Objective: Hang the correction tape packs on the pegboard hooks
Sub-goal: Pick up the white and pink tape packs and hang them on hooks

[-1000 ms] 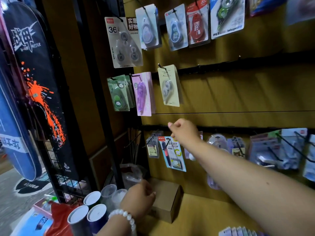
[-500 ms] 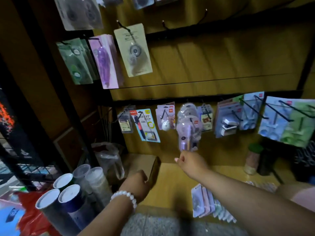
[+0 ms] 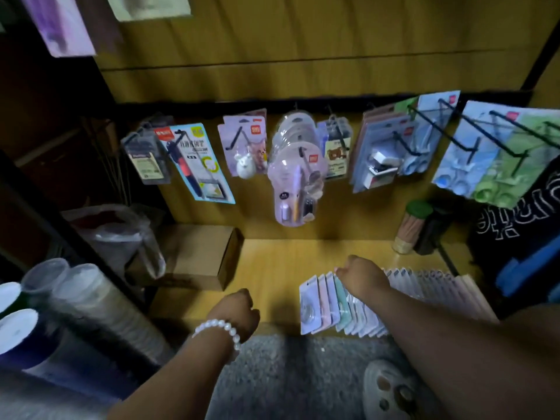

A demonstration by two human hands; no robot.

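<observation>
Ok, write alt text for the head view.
A person's right hand reaches onto a fanned row of correction tape packs on a wooden shelf, below a pegboard hung with stationery; the left hand hovers, curled, holding nothing.

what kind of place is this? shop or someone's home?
Most likely a stationery shop. Carded retail packs hang in a row on black display hooks along a wooden wall panel, and a fanned row of correction tape packs lies on the shelf beneath, under the right hand.
</observation>
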